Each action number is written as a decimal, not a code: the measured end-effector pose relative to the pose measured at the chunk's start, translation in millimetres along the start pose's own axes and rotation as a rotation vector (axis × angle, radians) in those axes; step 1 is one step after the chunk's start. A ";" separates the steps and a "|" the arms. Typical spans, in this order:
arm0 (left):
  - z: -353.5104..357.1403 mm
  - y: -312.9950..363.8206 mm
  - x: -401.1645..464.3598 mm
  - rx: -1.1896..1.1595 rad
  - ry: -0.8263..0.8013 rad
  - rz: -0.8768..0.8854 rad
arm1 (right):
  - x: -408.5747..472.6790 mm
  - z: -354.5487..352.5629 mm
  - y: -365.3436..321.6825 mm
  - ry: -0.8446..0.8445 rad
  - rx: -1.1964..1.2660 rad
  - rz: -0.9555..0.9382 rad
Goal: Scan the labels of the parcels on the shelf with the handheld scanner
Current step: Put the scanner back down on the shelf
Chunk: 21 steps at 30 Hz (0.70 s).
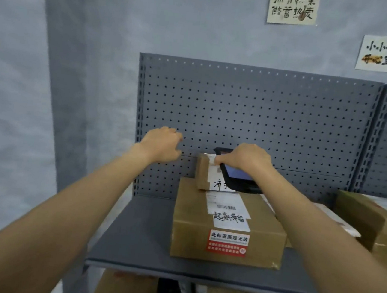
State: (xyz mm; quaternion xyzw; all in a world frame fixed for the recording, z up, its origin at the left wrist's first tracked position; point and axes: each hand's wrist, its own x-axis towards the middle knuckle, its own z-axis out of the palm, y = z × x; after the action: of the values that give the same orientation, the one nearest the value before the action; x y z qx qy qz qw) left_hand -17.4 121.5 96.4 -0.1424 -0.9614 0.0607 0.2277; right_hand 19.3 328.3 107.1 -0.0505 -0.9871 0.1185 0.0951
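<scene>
Two stacked parcels sit at the middle of the grey shelf: a small box on top of a large carton, whose white label faces up. The right hand grasps the handheld scanner, fingers wrapped over its top edge, screen tilted toward the wearer, right against the small box at its 3 o'clock side. The left hand hovers at 9 o'clock of that box, fingers loosely curled and holding nothing. The scanner seems pressed too close to read the small box's label, though its window is hidden. A nudge could slide the small box off toward 9 o'clock, or the same label could get scanned twice.
</scene>
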 end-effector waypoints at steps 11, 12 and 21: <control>21.2 -89.4 -66.5 -0.006 -0.084 -0.121 | 0.4 40.5 -105.6 -0.118 0.048 -0.100; 23.9 -93.6 -70.5 0.003 -0.091 -0.128 | 0.7 46.2 -111.5 -0.133 0.044 -0.097; 59.7 -112.6 -92.5 0.037 -0.159 -0.107 | 1.6 113.4 -158.6 -0.258 0.020 -0.050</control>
State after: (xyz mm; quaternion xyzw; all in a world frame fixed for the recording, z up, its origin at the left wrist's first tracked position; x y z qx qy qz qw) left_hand 6.9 -16.6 24.8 -0.0815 -0.9813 0.0772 0.1562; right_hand -17.1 149.6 37.9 -0.0091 -0.9909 0.1312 -0.0293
